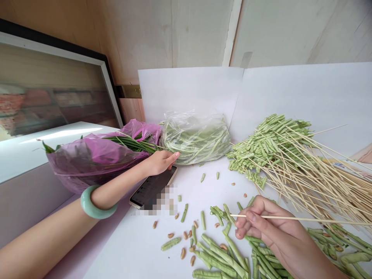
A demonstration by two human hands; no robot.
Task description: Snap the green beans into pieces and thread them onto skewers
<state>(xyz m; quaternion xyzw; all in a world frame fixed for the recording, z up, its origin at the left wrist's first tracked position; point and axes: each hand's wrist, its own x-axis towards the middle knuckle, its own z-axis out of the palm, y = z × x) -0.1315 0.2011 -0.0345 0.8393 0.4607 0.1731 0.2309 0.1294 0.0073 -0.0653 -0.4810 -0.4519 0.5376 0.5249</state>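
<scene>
My right hand (269,226) pinches a thin bamboo skewer (302,219) between thumb and fingers. The skewer lies nearly level, its bare tip pointing left over cut green bean pieces (217,255) on the white table. My left hand (161,162), with a pale green bangle (97,212) on its forearm, is stretched out above the far end of a phone (154,186). One digit points right, near the clear plastic bag of long beans (197,139); the others are partly hidden. Nothing shows in that hand, and whether it touches the bag I cannot tell.
Bean pieces threaded on skewers are piled (270,143) at the back right, their bare sticks (316,186) spreading rightward. A purple bag of greens (95,159) lies at left. Small brown beans (183,253) are scattered on the table. White panels (192,89) stand behind.
</scene>
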